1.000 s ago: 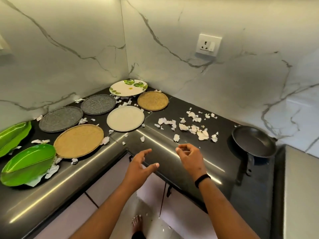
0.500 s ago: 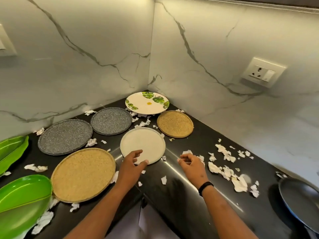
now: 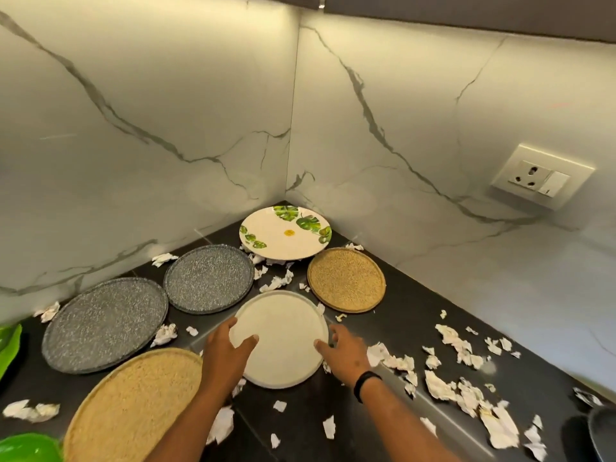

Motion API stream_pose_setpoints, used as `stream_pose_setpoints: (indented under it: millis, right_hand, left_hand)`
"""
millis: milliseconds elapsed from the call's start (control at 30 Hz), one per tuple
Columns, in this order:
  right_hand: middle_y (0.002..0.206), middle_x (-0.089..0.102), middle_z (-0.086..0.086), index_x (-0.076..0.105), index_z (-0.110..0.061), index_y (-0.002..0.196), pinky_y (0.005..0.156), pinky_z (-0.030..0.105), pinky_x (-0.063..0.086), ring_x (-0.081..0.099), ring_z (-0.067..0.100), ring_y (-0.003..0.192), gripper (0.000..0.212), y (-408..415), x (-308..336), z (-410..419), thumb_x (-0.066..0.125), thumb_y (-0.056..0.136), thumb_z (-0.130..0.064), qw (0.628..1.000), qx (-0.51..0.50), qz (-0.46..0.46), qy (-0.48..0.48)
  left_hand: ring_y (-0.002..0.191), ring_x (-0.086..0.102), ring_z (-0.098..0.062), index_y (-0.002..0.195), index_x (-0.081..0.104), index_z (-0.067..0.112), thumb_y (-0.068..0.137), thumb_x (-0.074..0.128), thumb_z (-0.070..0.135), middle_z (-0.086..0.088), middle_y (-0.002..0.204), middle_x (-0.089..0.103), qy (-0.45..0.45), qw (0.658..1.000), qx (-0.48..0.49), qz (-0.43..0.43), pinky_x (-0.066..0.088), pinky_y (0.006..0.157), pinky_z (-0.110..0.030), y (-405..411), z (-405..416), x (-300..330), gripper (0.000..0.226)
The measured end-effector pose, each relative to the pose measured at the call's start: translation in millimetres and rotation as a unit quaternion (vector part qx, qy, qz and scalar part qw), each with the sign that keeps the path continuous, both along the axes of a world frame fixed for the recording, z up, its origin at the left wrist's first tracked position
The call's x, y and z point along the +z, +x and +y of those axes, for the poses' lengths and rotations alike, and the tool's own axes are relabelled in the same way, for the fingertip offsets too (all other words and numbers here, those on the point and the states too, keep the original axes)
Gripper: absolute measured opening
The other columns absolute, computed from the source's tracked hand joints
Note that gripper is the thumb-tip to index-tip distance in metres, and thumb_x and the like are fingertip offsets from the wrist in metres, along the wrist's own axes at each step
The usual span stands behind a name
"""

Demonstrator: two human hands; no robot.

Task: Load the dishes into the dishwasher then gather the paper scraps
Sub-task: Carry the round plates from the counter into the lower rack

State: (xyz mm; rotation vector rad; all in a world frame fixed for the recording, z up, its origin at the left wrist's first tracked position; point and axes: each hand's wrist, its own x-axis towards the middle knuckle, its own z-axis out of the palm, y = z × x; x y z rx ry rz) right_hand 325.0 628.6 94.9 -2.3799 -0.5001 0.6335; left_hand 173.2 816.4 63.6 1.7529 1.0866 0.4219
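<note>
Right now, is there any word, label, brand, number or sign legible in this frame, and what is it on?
None can be read.
Yellow sticker on the leaf-print plate: any print is too small and blurred to read.
Wall socket: no legible marking.
Black wristband: no text visible.

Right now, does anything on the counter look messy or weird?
Yes. Torn paper scraps are scattered over the black counter, thickest at the right, with more tucked between the plates, some under the leaf-patterned plate. Both hands, left hand and right hand, are at the white plate. No plate looks broken.
</note>
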Motion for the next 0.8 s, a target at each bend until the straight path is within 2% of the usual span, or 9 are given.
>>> stream_pose_setpoints:
  millis: [133, 300, 433, 500, 567, 633, 700, 800]
  right_hand:
    - [0.13, 0.062, -0.002, 0.053, -0.029, 0.134, 0.104, 0.04, 0.045, 0.05, 0.027, 0.128, 0.058, 8, -8, 16, 0.058, 0.084, -0.057, 0.999, 0.028, -0.001, -0.028]
    - [0.13, 0.061, 0.002, 0.053, -0.024, 0.134, 0.102, 0.036, 0.044, 0.046, 0.029, 0.127, 0.051, 16, -5, 27, 0.058, 0.09, -0.049, 0.999, 0.019, -0.003, -0.041]
    - [0.12, 0.065, -0.004, 0.056, -0.029, 0.125, 0.097, 0.037, 0.048, 0.053, 0.025, 0.118, 0.047, 19, -15, 30, 0.061, 0.083, -0.049, 1.0, -0.005, 0.012, -0.004]
    - [0.115, 0.065, -0.004, 0.057, -0.028, 0.122, 0.094, 0.039, 0.052, 0.058, 0.021, 0.112, 0.042, 18, -17, 28, 0.066, 0.082, -0.04, 0.998, -0.036, 0.014, 0.044]
    - [0.113, 0.064, -0.002, 0.058, -0.023, 0.122, 0.091, 0.034, 0.053, 0.061, 0.017, 0.106, 0.039, 16, -15, 27, 0.069, 0.085, -0.025, 0.992, -0.073, 0.019, 0.098]
    - [0.114, 0.065, -0.001, 0.059, -0.022, 0.124, 0.09, 0.032, 0.053, 0.062, 0.015, 0.103, 0.039, 16, -14, 25, 0.068, 0.086, -0.016, 0.985, -0.107, 0.018, 0.134]
    - [0.112, 0.068, -0.002, 0.064, -0.024, 0.118, 0.09, 0.036, 0.056, 0.064, 0.014, 0.1, 0.036, 14, -13, 21, 0.065, 0.085, -0.012, 0.978, -0.132, 0.007, 0.162]
    - [0.109, 0.065, -0.004, 0.069, -0.024, 0.111, 0.089, 0.034, 0.056, 0.063, 0.012, 0.097, 0.032, 12, -9, 13, 0.063, 0.086, -0.006, 0.968, -0.169, -0.015, 0.187]
  left_hand:
    - [0.121, 0.056, -0.036, 0.14, 0.052, 0.015, 0.084, 0.08, 0.035, -0.013, 0.137, 0.055, -0.013, 0.999, -0.003, 0.035, 0.051, 0.097, -0.052, 10, 14, -8, 0.066]
    - [0.117, 0.059, -0.035, 0.139, 0.052, 0.013, 0.084, 0.08, 0.033, -0.013, 0.132, 0.06, -0.028, 0.999, 0.005, 0.029, 0.051, 0.093, -0.049, 23, 22, -14, 0.065]
    - [0.1, 0.061, -0.03, 0.132, 0.055, 0.008, 0.087, 0.079, 0.023, -0.011, 0.112, 0.066, -0.085, 0.995, 0.042, -0.03, 0.051, 0.091, -0.047, 29, 26, -11, 0.054]
    - [0.106, 0.059, -0.03, 0.137, 0.054, 0.003, 0.09, 0.077, 0.022, -0.007, 0.112, 0.065, -0.113, 0.989, 0.077, -0.062, 0.047, 0.092, -0.044, 29, 29, -9, 0.055]
    - [0.112, 0.06, -0.032, 0.135, 0.057, 0.001, 0.093, 0.073, 0.02, -0.012, 0.121, 0.065, -0.134, 0.981, 0.103, -0.101, 0.047, 0.093, -0.043, 29, 27, -5, 0.049]
    - [0.103, 0.063, -0.03, 0.123, 0.066, 0.005, 0.095, 0.069, 0.017, -0.011, 0.111, 0.07, -0.151, 0.974, 0.107, -0.132, 0.049, 0.086, -0.042, 30, 22, 0, 0.031]
    - [0.097, 0.065, -0.03, 0.109, 0.07, 0.013, 0.097, 0.066, 0.016, -0.005, 0.099, 0.071, -0.146, 0.973, 0.104, -0.146, 0.05, 0.077, -0.039, 31, 15, 6, 0.013]
    - [0.092, 0.064, -0.024, 0.104, 0.067, 0.019, 0.097, 0.065, 0.012, 0.003, 0.093, 0.069, -0.139, 0.97, 0.09, -0.176, 0.048, 0.069, -0.031, 35, 3, 16, 0.01]
